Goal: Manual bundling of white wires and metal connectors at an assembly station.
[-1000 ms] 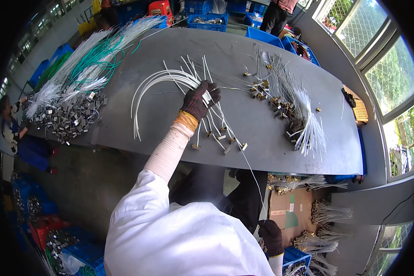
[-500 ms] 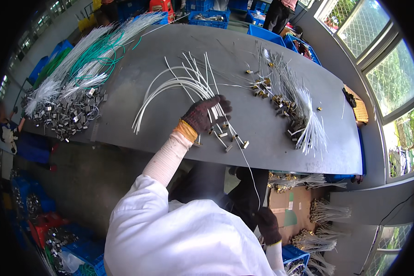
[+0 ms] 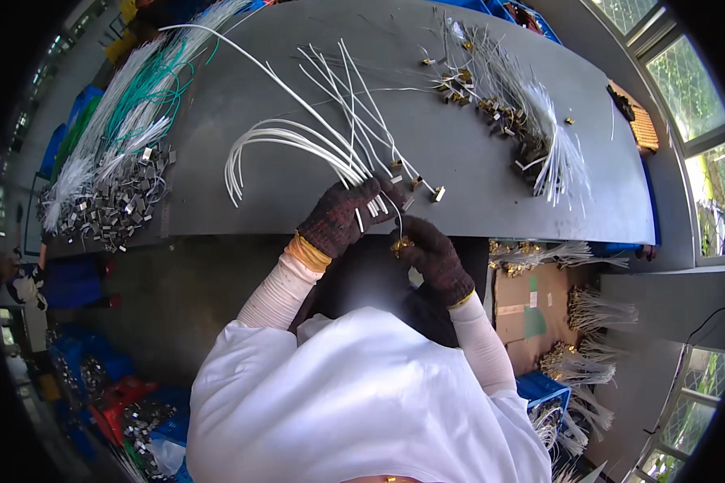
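My left hand [image 3: 348,211], in a dark knitted glove, is closed round a bundle of white tubes [image 3: 298,138]. Most of them arc out to the left, and one long tube reaches toward the far left; their short cut ends poke out below the fingers. Close beside it, at the table's near edge, my gloved right hand [image 3: 437,259] pinches a small brass-coloured end piece [image 3: 402,245]. A thin wire runs from that piece up toward the left hand. Just beyond the hands lie several white wires [image 3: 350,101] tipped with small metal blocks [image 3: 437,193].
Grey table [image 3: 258,64] spreads ahead. On its left lies a large heap of white and green wires with metal blocks [image 3: 117,197]. A pile of brass-ended wires [image 3: 507,121] lies on the right. Below right are a cardboard sheet [image 3: 511,302] with wire bundles and a blue crate [image 3: 542,388].
My right hand has come up from the lower right to beside the left hand. The left hand has moved nearer the table edge, still holding the tubes. The view has shifted.
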